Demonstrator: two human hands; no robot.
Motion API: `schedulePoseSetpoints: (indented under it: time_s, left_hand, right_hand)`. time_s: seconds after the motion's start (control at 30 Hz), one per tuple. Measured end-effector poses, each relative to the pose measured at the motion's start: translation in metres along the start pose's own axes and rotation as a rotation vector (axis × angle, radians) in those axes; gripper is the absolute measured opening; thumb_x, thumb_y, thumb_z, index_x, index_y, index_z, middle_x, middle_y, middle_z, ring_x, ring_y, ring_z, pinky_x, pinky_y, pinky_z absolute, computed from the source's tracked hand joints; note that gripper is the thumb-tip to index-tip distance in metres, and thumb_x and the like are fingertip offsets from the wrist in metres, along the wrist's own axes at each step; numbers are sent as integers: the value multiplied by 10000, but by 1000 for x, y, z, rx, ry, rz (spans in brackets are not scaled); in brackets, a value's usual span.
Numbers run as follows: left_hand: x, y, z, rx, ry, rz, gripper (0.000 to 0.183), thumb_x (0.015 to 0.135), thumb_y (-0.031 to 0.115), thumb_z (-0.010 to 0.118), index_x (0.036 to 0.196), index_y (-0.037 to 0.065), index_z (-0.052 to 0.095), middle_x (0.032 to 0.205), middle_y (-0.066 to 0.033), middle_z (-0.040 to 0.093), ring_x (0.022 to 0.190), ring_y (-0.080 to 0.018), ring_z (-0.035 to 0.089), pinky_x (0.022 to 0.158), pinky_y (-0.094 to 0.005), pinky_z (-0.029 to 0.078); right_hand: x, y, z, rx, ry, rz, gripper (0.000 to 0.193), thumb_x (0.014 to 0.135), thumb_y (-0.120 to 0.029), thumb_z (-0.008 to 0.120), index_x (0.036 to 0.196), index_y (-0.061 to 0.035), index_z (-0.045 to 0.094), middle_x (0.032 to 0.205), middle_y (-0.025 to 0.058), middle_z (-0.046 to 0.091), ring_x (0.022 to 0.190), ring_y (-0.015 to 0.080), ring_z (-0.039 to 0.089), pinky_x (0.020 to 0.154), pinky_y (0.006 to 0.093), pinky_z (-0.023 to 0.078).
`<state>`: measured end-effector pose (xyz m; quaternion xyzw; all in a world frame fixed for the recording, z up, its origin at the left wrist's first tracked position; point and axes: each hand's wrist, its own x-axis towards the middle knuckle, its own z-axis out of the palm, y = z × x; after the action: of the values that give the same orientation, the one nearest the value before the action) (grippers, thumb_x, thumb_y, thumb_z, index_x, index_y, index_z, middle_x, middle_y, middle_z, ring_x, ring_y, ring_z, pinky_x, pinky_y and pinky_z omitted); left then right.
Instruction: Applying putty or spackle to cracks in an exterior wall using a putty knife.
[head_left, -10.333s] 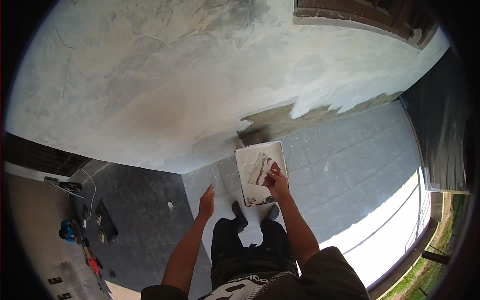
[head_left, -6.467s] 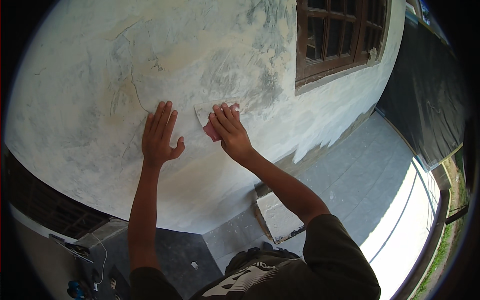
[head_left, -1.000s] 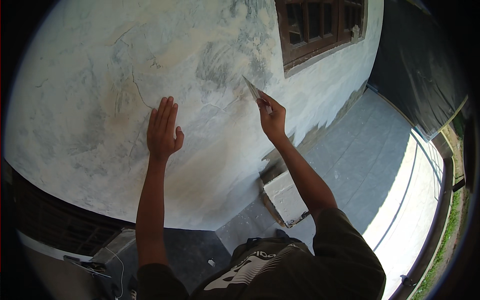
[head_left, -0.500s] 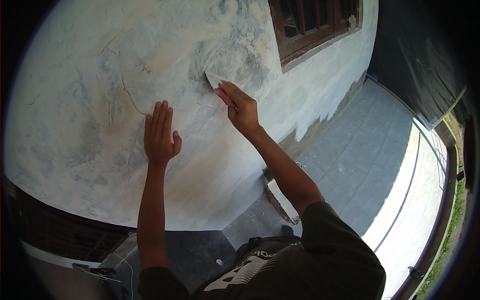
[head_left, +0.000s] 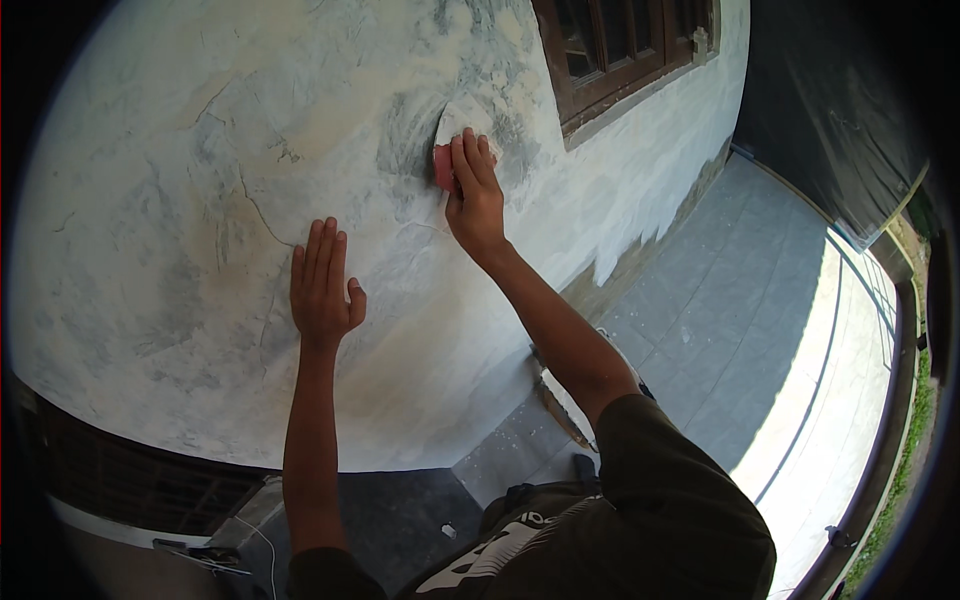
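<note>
My right hand (head_left: 476,205) grips a putty knife (head_left: 443,165) with a reddish handle, its whitish blade against the wall. Around the blade, the wall (head_left: 200,300) carries a dark grey, smeared patch of filler. Lower and to the left, my left hand (head_left: 324,290) rests flat on the wall with its fingers stretched upward and its thumb out to the side. A thin crack (head_left: 258,205) runs down the plaster to just beside the left fingertips.
A brown-framed window (head_left: 620,70) is set in the wall at upper right. Below my right arm, a white-smeared container (head_left: 565,405) stands on the grey tiled floor (head_left: 680,300). Dark sheeting (head_left: 835,130) hangs at far right. A dark wooden panel (head_left: 130,450) shows at lower left.
The putty knife has moved slightly up and right and turned, so its blade now points upward with my fingers spread over it. My left hand stays on the wall.
</note>
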<state>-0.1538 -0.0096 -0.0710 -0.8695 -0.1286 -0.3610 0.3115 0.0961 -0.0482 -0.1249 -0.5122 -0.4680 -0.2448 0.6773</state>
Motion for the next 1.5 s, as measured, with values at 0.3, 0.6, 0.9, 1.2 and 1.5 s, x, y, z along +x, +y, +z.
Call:
schedulePoseSetpoints:
  time_s: [0.3, 0.6, 0.9, 1.2, 1.5]
  left_hand:
    - [-4, -3, 2, -33, -9, -16, 611, 825, 151, 449, 1412, -18, 472, 1506, -156, 473, 1440, -297, 398, 1179, -477, 258]
    - [-2, -3, 3, -34, -10, -9, 668, 781, 100, 481, 1439, -6, 438, 1526, -155, 446, 1451, -313, 375, 1171, -505, 254]
    - [0, -2, -2, -12, -13, 7, 665, 778, 98, 490, 1433, -9, 443, 1527, -155, 445, 1454, -317, 369, 1170, -510, 250]
    - [-3, -6, -3, -24, -29, -8, 659, 779, 80, 492, 1430, -8, 445, 1522, -153, 451, 1453, -317, 369, 1175, -506, 242]
    - [-2, -1, -1, 11, -14, 0, 610, 820, 142, 454, 1411, -8, 472, 1518, -148, 460, 1445, -295, 389, 1183, -479, 242]
  right_hand:
    - [-168, -41, -54, 525, -602, 284, 517, 894, 125, 523, 1382, -45, 533, 1363, 161, 590, 1260, 319, 575, 1037, 388, 487]
    - [-2, 22, -57, 225, 80, 245, 283, 948, -18, 607, 1225, 4, 660, 974, 155, 731, 847, 142, 672, 778, 296, 527]
    - [19, 5, -34, 135, 55, -52, 479, 796, 160, 558, 1236, -11, 636, 1175, 198, 680, 1101, 359, 664, 928, 362, 545]
    - [-102, -19, -51, 541, -342, 456, 297, 928, 14, 621, 1222, 10, 658, 1023, 160, 734, 902, 163, 699, 818, 290, 541]
    - [-3, 0, -5, 86, -39, -74, 659, 761, 167, 569, 1391, -19, 510, 1491, 199, 441, 1393, 433, 387, 1119, 479, 387]
